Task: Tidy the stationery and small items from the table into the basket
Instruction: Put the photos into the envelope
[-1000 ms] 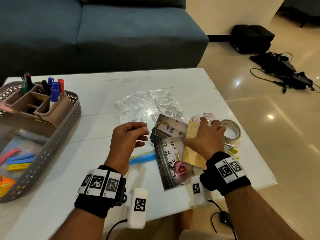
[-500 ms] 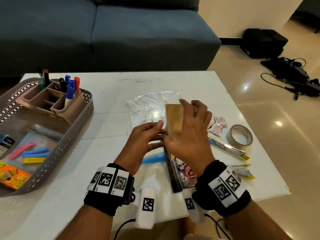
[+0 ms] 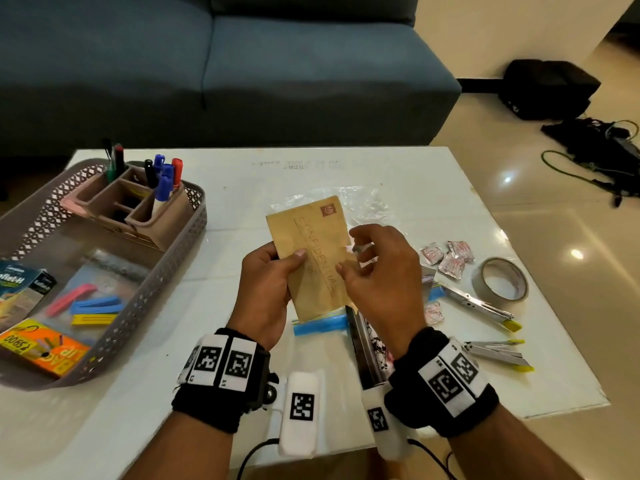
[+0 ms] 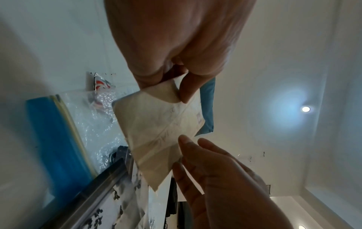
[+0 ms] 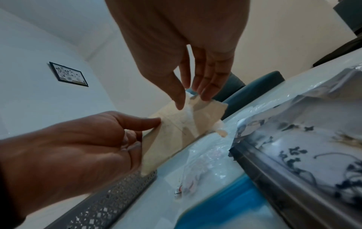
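The left hand [image 3: 265, 289] pinched the brown envelope [image 3: 313, 252] above the table [image 3: 242, 174], thumb on its face. The right hand [image 3: 381, 271] stood spread, fingertips at its edge. Risk judged: so light a pinch could let it slip short of the basket [image 3: 166, 271].

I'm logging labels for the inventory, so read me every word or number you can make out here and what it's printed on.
"CONFIDENTIAL": brown envelope, gripped by the left hand.
"75900": orange box in the basket, read upside down; its larger lettering is only partly legible.
Blue-green box: brand cut off, unreadable.
Faint print on the table: too small.
Red stamp on the envelope, sachets: too blurred.
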